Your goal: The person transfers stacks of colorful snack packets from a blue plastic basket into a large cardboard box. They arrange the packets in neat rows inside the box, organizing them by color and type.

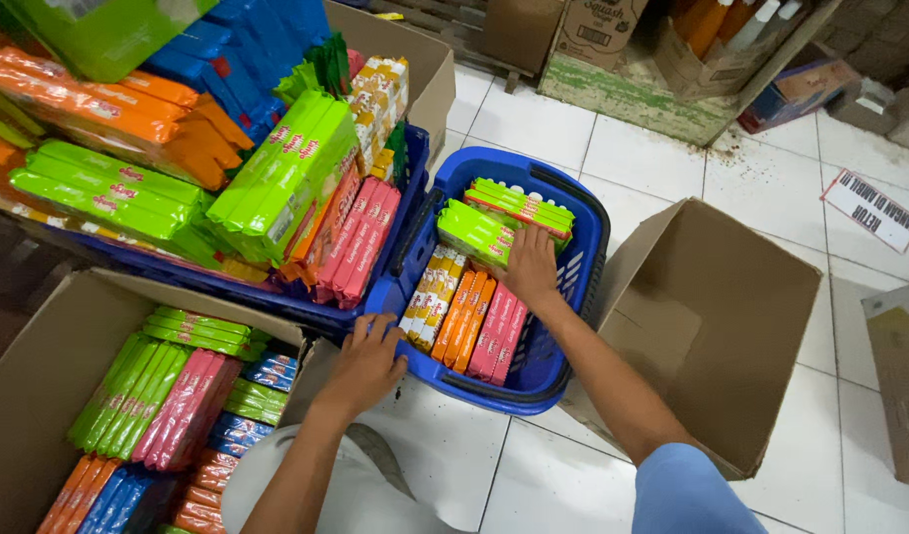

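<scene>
A blue plastic shopping basket (585,259) stands on the white tiled floor. It holds green packs (479,232), orange packs (461,314) and pink packs (498,331) of snack bars laid in rows. My right hand (532,267) reaches into the basket and rests flat on the packs beside the green ones. My left hand (365,364) grips the basket's near left rim. Neither hand lifts a pack.
An open cardboard box (39,396) at lower left holds green, pink, orange and blue packs. A blue crate (276,295) heaped with more packs sits behind it. An empty open cardboard box (717,316) stands right of the basket. More cartons line the back wall.
</scene>
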